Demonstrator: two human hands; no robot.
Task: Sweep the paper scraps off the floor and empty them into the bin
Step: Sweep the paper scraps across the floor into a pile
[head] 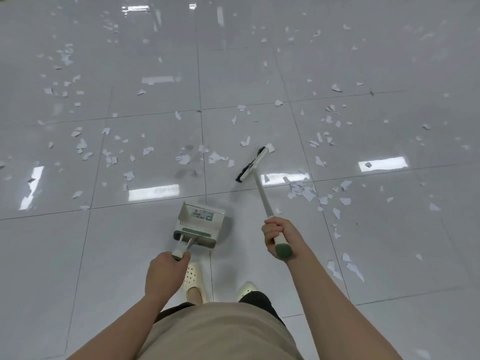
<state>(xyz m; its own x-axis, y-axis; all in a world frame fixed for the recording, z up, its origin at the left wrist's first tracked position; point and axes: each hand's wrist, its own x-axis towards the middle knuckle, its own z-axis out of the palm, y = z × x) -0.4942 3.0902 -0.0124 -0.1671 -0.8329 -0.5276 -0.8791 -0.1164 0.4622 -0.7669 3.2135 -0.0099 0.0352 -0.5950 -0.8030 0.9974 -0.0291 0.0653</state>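
White paper scraps (184,159) lie scattered over the glossy grey tiled floor, thickest in the middle and to the right. My right hand (279,236) grips the white broom handle just above its green end cap. The broom head (251,165), with dark bristles, sits on the floor ahead, tilted, with a scrap at its far tip. My left hand (166,268) holds the handle of a white and green dustpan (200,224), which stands on the floor in front of my feet with its mouth facing away from me. No bin is in view.
My feet in pale perforated clogs (193,280) stand just behind the dustpan. A denser cluster of scraps (302,192) lies right of the broom handle. Ceiling lights reflect as bright patches on the tiles.
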